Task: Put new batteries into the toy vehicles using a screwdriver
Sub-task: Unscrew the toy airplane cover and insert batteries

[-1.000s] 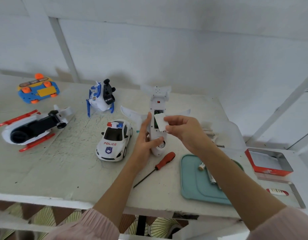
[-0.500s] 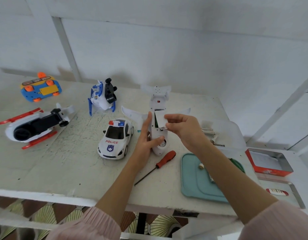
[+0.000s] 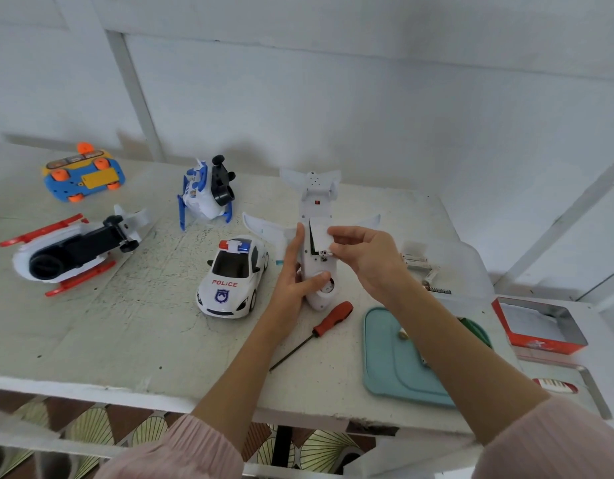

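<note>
The toy plane (image 3: 316, 236) lies belly-up at the bench (image 3: 126, 323) centre. The left hand (image 3: 291, 281) grips its nose, thumb across the underside. The right hand (image 3: 364, 257) pinches the small battery cover (image 3: 320, 236) over the open compartment. Being thin, light, hard plastic, the cover probably slips easily; pinching its edges suits it. The screwdriver (image 3: 328, 321) lies at the plane's six o'clock.

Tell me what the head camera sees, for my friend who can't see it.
A person's left hand steadies an upside-down white plastic toy plane while the right hand pinches its small white battery cover. A red-handled screwdriver lies nearby on the worn white table, beside a white police car.
</note>
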{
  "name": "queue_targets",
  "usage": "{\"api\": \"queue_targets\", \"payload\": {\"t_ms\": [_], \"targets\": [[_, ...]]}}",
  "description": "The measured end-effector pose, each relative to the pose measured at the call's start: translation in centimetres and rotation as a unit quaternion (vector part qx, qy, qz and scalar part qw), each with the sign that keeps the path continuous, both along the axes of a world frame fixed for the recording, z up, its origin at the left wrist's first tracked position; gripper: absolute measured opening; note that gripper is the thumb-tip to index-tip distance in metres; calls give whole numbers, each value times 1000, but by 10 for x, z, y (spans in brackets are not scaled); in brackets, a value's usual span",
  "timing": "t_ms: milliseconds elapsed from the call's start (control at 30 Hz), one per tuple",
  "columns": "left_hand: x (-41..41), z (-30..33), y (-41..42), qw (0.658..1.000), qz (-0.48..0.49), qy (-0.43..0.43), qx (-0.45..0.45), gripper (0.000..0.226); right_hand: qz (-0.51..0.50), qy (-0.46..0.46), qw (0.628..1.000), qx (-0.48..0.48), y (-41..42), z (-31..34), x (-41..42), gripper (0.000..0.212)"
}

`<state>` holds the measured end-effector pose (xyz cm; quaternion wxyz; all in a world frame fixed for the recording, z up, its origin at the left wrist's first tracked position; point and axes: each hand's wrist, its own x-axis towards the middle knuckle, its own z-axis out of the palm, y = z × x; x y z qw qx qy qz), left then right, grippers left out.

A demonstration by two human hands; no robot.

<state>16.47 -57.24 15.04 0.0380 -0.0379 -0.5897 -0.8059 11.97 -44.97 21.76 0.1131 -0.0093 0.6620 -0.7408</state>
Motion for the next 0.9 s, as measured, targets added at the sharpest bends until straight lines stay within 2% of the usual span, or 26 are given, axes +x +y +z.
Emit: {"api": "queue_targets", "payload": {"t_ms": [167, 267, 333, 433, 533, 900], "targets": [[-1, 0, 0, 1000, 3, -2, 4, 82, 38, 38, 998, 34, 3, 0, 0, 37], [-2, -2, -1, 1000, -2, -2, 9, 82, 33, 104, 987, 117, 4, -2, 0, 38], [-3, -3, -2, 1000, -5, -3, 9, 83, 32, 171, 966, 192, 3, -4, 0, 37], [-3, -3, -3, 1000, -9, -7, 11, 81, 25, 284, 911, 298, -2, -12, 2, 37], [-3, -4, -4, 1000, -11, -3, 25, 81, 15, 376, 860, 344, -4, -20, 1, 36], [-4, -4, -4, 1000, -15, -3, 9, 82, 35, 411, 824, 388, 2, -26, -8, 31]]}}
